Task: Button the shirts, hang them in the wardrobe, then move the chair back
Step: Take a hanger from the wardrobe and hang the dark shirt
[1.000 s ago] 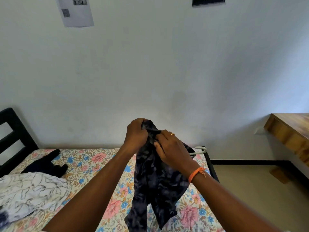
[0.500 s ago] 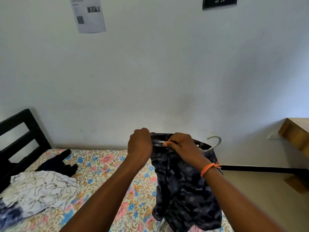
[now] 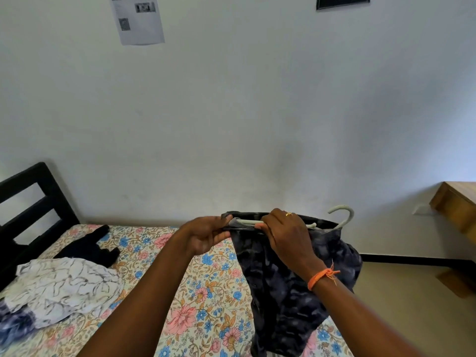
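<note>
A dark grey patterned shirt [image 3: 291, 292] hangs in front of me over the bed's foot end, draped on a white plastic hanger [image 3: 342, 215] whose hook points up to the right. My right hand [image 3: 286, 235] grips the hanger bar and shirt collar from above. My left hand [image 3: 208, 234] pinches the shirt's left shoulder edge at the hanger's end. A white shirt with dark line print [image 3: 64, 287] lies crumpled on the bed at left. Beyond it lies a black garment [image 3: 88, 247].
The bed [image 3: 206, 305] has a floral sheet and a black headboard [image 3: 31, 199] at left. A wooden desk corner [image 3: 456, 202] juts in at right above beige floor. A white wall with a paper notice [image 3: 137, 19] faces me.
The shirt went from bunched between my hands to spread along the hanger. My hands moved apart, the left to the shoulder end, and the hanger hook came into view.
</note>
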{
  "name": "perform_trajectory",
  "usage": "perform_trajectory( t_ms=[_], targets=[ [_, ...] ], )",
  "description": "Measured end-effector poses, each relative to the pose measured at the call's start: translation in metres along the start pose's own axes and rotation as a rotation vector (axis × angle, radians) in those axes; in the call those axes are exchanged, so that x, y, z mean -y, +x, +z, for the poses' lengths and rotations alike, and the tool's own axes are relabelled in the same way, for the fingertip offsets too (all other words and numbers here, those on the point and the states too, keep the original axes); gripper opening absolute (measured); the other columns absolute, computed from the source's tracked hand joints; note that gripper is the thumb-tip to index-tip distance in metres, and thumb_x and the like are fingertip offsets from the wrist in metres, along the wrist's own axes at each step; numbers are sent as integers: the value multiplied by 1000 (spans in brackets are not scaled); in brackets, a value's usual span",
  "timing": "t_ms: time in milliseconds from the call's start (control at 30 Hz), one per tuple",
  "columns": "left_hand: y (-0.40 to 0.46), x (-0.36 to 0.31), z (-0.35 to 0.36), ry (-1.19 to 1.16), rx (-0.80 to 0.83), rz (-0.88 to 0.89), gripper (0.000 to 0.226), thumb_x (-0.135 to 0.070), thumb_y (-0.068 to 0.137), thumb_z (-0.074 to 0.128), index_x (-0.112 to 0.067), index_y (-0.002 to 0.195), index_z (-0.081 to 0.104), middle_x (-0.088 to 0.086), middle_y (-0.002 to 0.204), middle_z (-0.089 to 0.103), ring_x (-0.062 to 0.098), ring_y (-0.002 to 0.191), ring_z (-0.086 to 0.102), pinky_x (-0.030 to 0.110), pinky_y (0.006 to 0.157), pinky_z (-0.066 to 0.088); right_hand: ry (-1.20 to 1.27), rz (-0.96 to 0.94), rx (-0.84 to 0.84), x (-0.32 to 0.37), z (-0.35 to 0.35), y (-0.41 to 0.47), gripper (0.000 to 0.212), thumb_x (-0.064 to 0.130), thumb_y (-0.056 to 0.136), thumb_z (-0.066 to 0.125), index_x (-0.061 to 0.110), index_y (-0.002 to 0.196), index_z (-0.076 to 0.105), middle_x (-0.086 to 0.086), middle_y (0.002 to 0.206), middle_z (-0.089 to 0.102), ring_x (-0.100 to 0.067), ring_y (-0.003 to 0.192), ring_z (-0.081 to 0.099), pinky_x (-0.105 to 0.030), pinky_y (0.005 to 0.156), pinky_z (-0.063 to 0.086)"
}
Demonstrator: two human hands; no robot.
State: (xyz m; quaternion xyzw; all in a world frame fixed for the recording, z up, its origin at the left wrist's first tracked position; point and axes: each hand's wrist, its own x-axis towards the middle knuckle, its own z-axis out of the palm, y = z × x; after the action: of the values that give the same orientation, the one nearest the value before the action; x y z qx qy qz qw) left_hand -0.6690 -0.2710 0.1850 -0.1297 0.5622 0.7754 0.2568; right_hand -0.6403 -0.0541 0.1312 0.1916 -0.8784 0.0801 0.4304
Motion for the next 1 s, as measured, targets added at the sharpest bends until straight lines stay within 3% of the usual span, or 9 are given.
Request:
perform_trajectory(
  t_ms=[100, 233, 300, 433, 533, 600, 733, 900, 1000],
  targets=[
    [2, 4, -1, -116, -11, -26, 18, -4, 94, 58, 2, 82, 70, 14, 81, 68, 17, 62, 69, 22, 49, 57, 21, 50, -11, 4, 2, 2, 42, 39, 105, 40, 12, 86, 66, -3, 81, 60, -22, 65, 55, -36, 56, 45],
    [11, 9, 13, 760, -414, 589, 16, -8, 88, 71, 5, 79, 72, 17, 76, 69, 20, 63, 68, 30, 61, 60, 13, 82, 22, 9, 11, -4, 38, 37, 103, 43, 11, 85, 64, -4, 79, 57, -25, 63, 54, -37, 52, 42],
    [15, 12, 16, 1031, -493, 732, 18, -13, 89, 68, -1, 77, 73, 7, 68, 67, 15, 59, 62, 28, 61, 56, 40, 146, 2, 11, 10, -2, 34, 32, 102, 45, 10, 84, 63, -6, 78, 57, -28, 63, 54, -37, 53, 42],
    [31, 44, -19, 1100, -587, 412, 20, -14, 89, 65, 2, 76, 66, 9, 68, 58, 22, 63, 54, 33, 57, 42, 354, 485, -368, -16, -33, 44, 28, 19, 93, 45, 1, 84, 64, -16, 80, 63, -26, 73, 59, -23, 66, 36],
    [35, 61, -40, 1058, -539, 373, 16, -7, 93, 53, 3, 83, 60, 13, 81, 57, 29, 78, 54, 33, 64, 37, 449, 500, -387, -47, -58, 81, 27, 20, 95, 45, 5, 86, 66, -8, 81, 67, -6, 72, 52, -13, 69, 36],
    [40, 64, -33, 1086, -491, 434, 14, -5, 95, 45, -1, 83, 52, 4, 78, 50, 29, 81, 52, 32, 62, 29, 587, 630, -354, -56, -61, 94, 24, 25, 97, 46, 18, 83, 64, 10, 74, 62, -1, 64, 49, -23, 68, 41],
    [34, 55, -2, 1024, -445, 654, 13, -4, 100, 38, -9, 93, 48, 1, 86, 50, 23, 80, 49, 31, 60, 29, 961, 848, -100, -62, -77, 105, 37, 40, 99, 58, 11, 76, 55, 4, 56, 42, -9, 40, 32, -24, 43, 29],
    [14, 8, 20, 798, -527, 815, 14, -10, 102, 36, -9, 101, 51, 5, 95, 55, 20, 85, 50, 27, 67, 31, 511, 623, 402, -30, -26, 41, 44, 47, 67, 87, 16, 69, 58, 8, 61, 52, -4, 52, 43, -21, 51, 36],
    [5, -19, 33, 676, -548, 830, 16, -11, 101, 39, -6, 103, 54, 5, 95, 55, 20, 84, 50, 23, 62, 28, 597, 620, 549, -1, 1, 9, 46, 43, 67, 90, 14, 88, 63, 7, 67, 56, -3, 56, 48, -16, 52, 37]
  ],
)
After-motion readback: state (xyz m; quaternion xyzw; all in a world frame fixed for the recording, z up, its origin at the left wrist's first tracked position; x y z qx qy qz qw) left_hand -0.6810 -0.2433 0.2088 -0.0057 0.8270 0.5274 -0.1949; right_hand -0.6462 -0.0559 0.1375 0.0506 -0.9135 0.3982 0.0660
